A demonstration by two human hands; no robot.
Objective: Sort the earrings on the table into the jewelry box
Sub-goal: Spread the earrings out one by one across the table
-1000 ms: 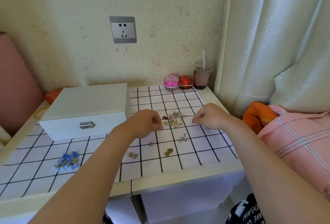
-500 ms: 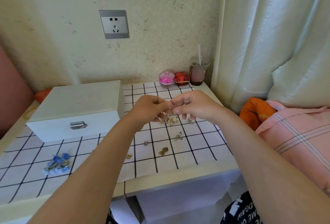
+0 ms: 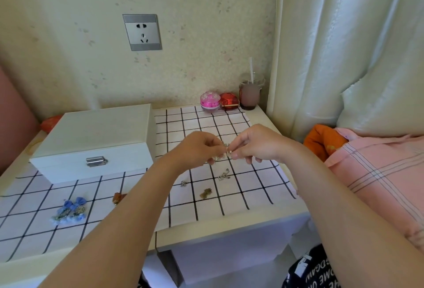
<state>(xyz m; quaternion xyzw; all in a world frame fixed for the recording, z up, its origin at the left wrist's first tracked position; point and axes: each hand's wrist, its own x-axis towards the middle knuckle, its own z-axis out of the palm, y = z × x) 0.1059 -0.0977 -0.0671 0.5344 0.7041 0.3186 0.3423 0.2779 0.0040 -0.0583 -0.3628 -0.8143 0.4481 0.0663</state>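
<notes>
Left hand [image 3: 199, 150] and right hand [image 3: 258, 145] both pinch one earring cluster [image 3: 226, 145] above the desk's [image 3: 229, 230] middle; ease pieces apart gently, low over it.

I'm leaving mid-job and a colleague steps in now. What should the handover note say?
Left hand and right hand both pinch a small silver earring between them, above the checked cloth.
Jewelry box sits closed at the left, contents hidden.
Loose on the cloth: blue bow pair, orange earring, small stud, gold earring, silver dangle.
Done: no earring visibly boxed.
Left: open the box, sort everything in.
</notes>
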